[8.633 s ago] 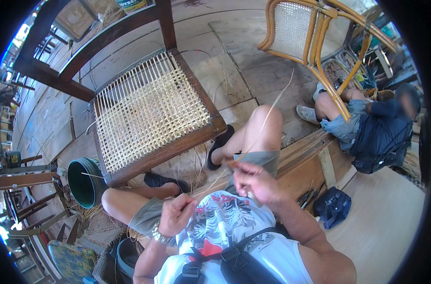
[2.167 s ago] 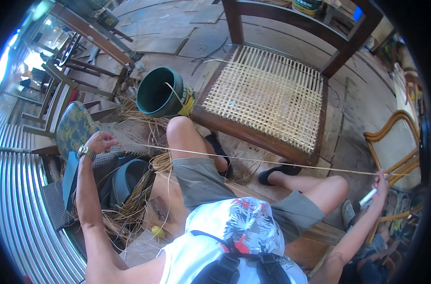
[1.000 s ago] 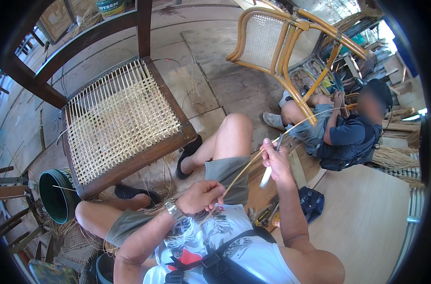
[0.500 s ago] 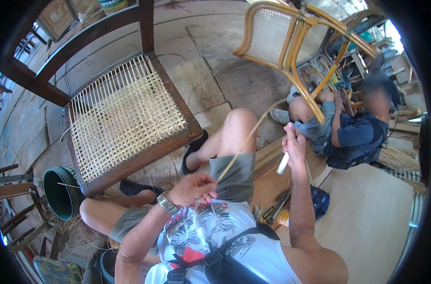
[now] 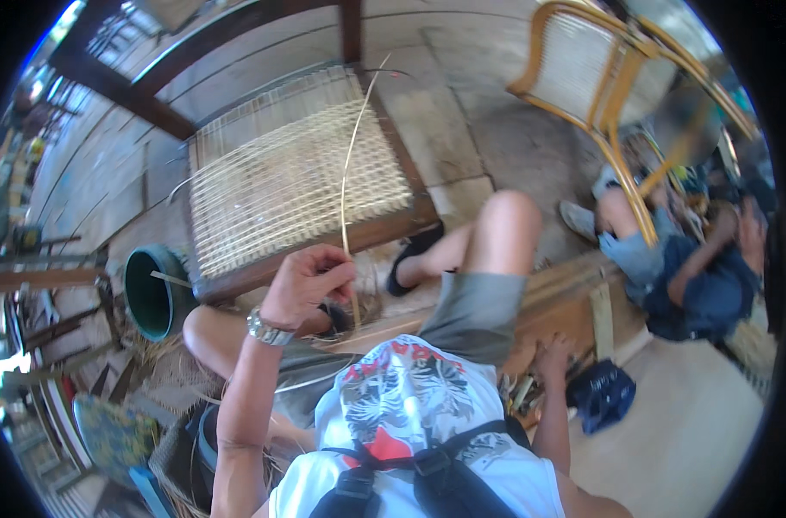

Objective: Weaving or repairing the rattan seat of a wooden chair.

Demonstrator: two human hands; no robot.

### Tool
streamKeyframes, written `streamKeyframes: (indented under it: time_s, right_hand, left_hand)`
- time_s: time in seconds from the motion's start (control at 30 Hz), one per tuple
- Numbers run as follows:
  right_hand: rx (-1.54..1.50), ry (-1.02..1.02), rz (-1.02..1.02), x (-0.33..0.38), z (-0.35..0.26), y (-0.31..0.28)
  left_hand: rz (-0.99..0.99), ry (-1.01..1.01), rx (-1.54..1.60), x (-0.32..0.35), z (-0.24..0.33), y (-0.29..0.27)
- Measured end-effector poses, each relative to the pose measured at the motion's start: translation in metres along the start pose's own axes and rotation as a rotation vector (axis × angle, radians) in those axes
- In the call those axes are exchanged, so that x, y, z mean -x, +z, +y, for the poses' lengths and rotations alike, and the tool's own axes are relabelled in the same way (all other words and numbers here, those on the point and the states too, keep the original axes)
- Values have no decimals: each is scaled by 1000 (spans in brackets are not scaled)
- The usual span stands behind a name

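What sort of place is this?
Probably a cane-furniture workshop: there's a partly woven cane seat in a dark wooden chair frame, a loose pale strand in the person's left hand, and a rattan-framed chair off to the right.

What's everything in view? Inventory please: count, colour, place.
Wooden chair: 1, dark brown, upper left
Woven seat: 1, pale straw, in that chair's frame
Cane strip: 1, pale, crossing the woven seat in view
Bucket: 1, dark green, left of wooden chair
Rattan chair: 1, honey brown, upper right
Co-worker: 1, dark top, blue shorts, right
Cloth item: 1, dark blue, lower right
Tools: several, blurred, colours mixed, left of cloth item
Patterned panel: 1, yellow and blue-green, lower left
Background furniture: count unclear, mostly brown, far left
Wristwatch: 1, silver, left wrist
Left hand: 1, bare, pinching cane strip
Right hand: 1, bare, beside tools
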State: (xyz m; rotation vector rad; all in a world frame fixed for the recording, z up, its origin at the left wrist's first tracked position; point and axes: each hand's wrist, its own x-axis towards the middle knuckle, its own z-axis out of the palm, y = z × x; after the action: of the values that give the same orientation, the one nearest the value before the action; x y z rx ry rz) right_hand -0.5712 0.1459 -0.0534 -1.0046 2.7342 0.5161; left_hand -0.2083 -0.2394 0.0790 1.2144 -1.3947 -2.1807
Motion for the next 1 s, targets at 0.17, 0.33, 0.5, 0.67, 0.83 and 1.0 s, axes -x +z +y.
streamKeyframes:
  time_s: [0.17,0.33,0.5,0.67,0.83,1.0]
  right_hand:
    - [-1397,-306,64,-30,-146,-169]
    - [-1817,-734,-1302,19,-299,-230]
    - [-1439,-677,-1218,-9,-284,-238]
    - [-861,-679,-760,-71,-184,-266]
    - [-795,-596,-663,-108,-111,-274]
    - [-784,-372,-481,-142,-61,-278]
  left_hand:
    - [35,115,170,21,2,12]
    - [151,276,322,41,8,6]
    - [595,490,491,89,8,-97]
    - [898,546,434,140,-1,-234]
    - [925,574,478,142,3,-300]
    - [863,565,507,110,5,-318]
